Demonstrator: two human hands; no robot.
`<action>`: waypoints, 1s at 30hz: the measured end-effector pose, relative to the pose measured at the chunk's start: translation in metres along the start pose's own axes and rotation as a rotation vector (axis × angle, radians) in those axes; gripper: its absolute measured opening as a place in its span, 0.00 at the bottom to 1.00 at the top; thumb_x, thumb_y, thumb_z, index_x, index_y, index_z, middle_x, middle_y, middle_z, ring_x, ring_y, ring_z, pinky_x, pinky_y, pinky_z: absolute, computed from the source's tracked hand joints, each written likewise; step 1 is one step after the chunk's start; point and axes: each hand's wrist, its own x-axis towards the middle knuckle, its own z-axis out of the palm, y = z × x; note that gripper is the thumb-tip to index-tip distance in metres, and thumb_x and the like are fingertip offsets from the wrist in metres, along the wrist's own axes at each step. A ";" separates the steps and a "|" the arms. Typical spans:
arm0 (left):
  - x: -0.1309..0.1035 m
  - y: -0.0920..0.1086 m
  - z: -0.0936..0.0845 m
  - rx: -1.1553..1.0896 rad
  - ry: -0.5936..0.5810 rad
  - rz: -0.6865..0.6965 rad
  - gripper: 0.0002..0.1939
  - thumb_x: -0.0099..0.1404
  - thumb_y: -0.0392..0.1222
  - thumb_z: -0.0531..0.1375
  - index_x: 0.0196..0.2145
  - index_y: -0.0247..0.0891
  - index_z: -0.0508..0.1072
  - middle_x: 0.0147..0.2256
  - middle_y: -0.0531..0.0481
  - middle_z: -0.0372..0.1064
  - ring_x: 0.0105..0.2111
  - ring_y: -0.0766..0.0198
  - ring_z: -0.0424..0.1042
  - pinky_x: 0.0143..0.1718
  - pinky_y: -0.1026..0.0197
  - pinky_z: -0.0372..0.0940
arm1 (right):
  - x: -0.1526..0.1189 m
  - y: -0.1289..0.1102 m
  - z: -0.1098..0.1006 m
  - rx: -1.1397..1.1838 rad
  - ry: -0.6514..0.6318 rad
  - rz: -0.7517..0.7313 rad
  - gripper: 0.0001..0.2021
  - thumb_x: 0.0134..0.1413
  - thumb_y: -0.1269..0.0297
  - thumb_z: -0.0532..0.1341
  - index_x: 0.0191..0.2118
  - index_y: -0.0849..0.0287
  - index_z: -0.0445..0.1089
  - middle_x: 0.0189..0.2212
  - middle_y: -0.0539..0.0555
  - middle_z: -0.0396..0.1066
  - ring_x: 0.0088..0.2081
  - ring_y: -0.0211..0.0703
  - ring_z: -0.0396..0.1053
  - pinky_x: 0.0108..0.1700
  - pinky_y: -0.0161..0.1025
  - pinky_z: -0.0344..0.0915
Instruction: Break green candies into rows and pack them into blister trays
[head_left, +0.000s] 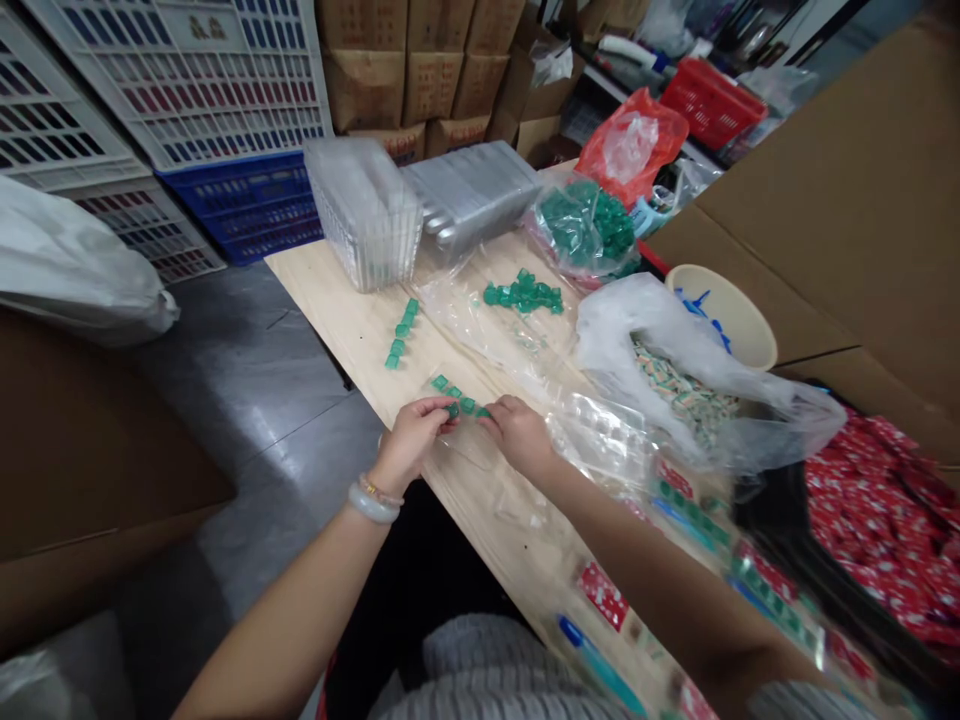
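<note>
My left hand point(412, 437), with bracelets at its wrist, pinches a small green translucent plastic piece point(452, 410) between thumb and fingertips. Close by, the closed fingers of my right hand point(519, 432) are on another green piece point(483, 412) at the end of a short slanting row. Other green pieces point(454, 393) of that row lie just beyond the fingertips. Farther left on the wooden table point(330, 290) is a second row of green pieces point(401, 335). A loose pile of green pieces point(525, 293) sits on clear plastic sheeting beyond my hands.
Stacked clear trays point(364, 210) stand at the table's far end. A bag of green pieces point(589, 225), a white bag of small pieces point(682, 385) and a cream bowl point(739, 310) line the right. Clear blister packaging point(607, 440) and a blue pen-like item point(600, 665) lie nearer.
</note>
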 end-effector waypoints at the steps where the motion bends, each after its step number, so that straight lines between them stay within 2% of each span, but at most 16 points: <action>1: 0.000 0.000 0.000 0.009 0.001 -0.003 0.10 0.46 0.32 0.58 0.29 0.30 0.73 0.25 0.49 0.71 0.24 0.69 0.68 0.31 0.63 0.63 | 0.000 0.000 0.000 -0.005 -0.006 -0.005 0.13 0.57 0.60 0.51 0.36 0.60 0.70 0.33 0.56 0.67 0.38 0.41 0.64 0.37 0.35 0.57; 6: -0.001 0.002 0.000 0.047 -0.023 0.016 0.11 0.45 0.32 0.60 0.30 0.30 0.73 0.27 0.49 0.71 0.26 0.68 0.69 0.34 0.63 0.64 | -0.001 -0.002 -0.004 -0.044 0.011 0.044 0.15 0.55 0.56 0.52 0.38 0.59 0.69 0.35 0.58 0.68 0.39 0.47 0.63 0.38 0.41 0.55; 9: -0.007 0.007 0.001 0.052 -0.051 0.034 0.12 0.45 0.32 0.61 0.31 0.31 0.73 0.29 0.50 0.71 0.27 0.69 0.69 0.37 0.62 0.64 | -0.007 -0.003 -0.019 0.047 0.130 0.061 0.16 0.54 0.56 0.53 0.43 0.62 0.68 0.35 0.60 0.68 0.40 0.49 0.62 0.40 0.43 0.55; 12: -0.015 0.011 0.007 0.005 -0.104 0.031 0.13 0.44 0.32 0.62 0.32 0.33 0.72 0.29 0.52 0.70 0.28 0.69 0.69 0.39 0.61 0.64 | -0.017 -0.007 -0.034 0.336 0.272 -0.055 0.13 0.54 0.62 0.54 0.44 0.62 0.66 0.36 0.59 0.68 0.39 0.45 0.63 0.41 0.42 0.58; 14: -0.021 0.011 0.012 0.009 -0.154 0.010 0.13 0.45 0.33 0.62 0.33 0.33 0.71 0.29 0.52 0.70 0.29 0.69 0.69 0.40 0.60 0.64 | -0.022 -0.010 -0.039 0.568 0.272 -0.139 0.09 0.53 0.66 0.54 0.39 0.61 0.68 0.33 0.56 0.69 0.36 0.41 0.65 0.39 0.38 0.61; 15: -0.024 0.011 0.015 0.047 -0.176 0.014 0.13 0.46 0.34 0.62 0.33 0.33 0.71 0.29 0.51 0.70 0.29 0.68 0.69 0.40 0.59 0.65 | -0.024 -0.012 -0.040 0.664 0.257 -0.134 0.08 0.52 0.67 0.55 0.36 0.61 0.69 0.32 0.55 0.69 0.34 0.39 0.66 0.37 0.36 0.62; 17: -0.028 0.008 0.019 0.189 -0.194 0.092 0.13 0.48 0.35 0.61 0.34 0.33 0.72 0.31 0.49 0.71 0.31 0.66 0.70 0.41 0.58 0.64 | -0.026 -0.013 -0.040 0.799 0.225 -0.033 0.06 0.50 0.68 0.56 0.32 0.61 0.69 0.28 0.54 0.70 0.30 0.37 0.66 0.33 0.35 0.63; 19: -0.031 0.005 0.022 0.352 -0.184 0.236 0.13 0.49 0.34 0.60 0.36 0.34 0.73 0.34 0.47 0.71 0.35 0.64 0.70 0.43 0.58 0.63 | -0.027 -0.014 -0.038 0.894 0.189 0.075 0.05 0.47 0.69 0.56 0.30 0.60 0.70 0.26 0.52 0.71 0.27 0.36 0.67 0.31 0.33 0.63; 22: -0.032 0.000 0.024 0.469 -0.152 0.366 0.13 0.51 0.33 0.58 0.37 0.35 0.73 0.37 0.47 0.71 0.38 0.63 0.69 0.43 0.59 0.63 | -0.028 -0.013 -0.039 0.921 0.141 0.165 0.08 0.43 0.73 0.56 0.30 0.61 0.71 0.24 0.50 0.71 0.24 0.34 0.66 0.28 0.32 0.62; 26: -0.028 -0.002 0.025 0.421 -0.167 0.230 0.12 0.51 0.35 0.57 0.36 0.34 0.72 0.32 0.48 0.72 0.29 0.66 0.69 0.31 0.63 0.65 | -0.029 -0.010 -0.041 0.897 0.069 0.219 0.12 0.39 0.76 0.54 0.30 0.61 0.72 0.21 0.49 0.70 0.22 0.33 0.64 0.25 0.31 0.59; 30: -0.024 -0.003 0.030 0.261 -0.203 0.113 0.13 0.48 0.30 0.59 0.34 0.32 0.70 0.27 0.52 0.70 0.24 0.71 0.67 0.28 0.67 0.63 | -0.033 -0.005 -0.041 0.895 0.083 0.184 0.11 0.42 0.74 0.54 0.30 0.61 0.72 0.23 0.50 0.70 0.25 0.34 0.65 0.28 0.32 0.60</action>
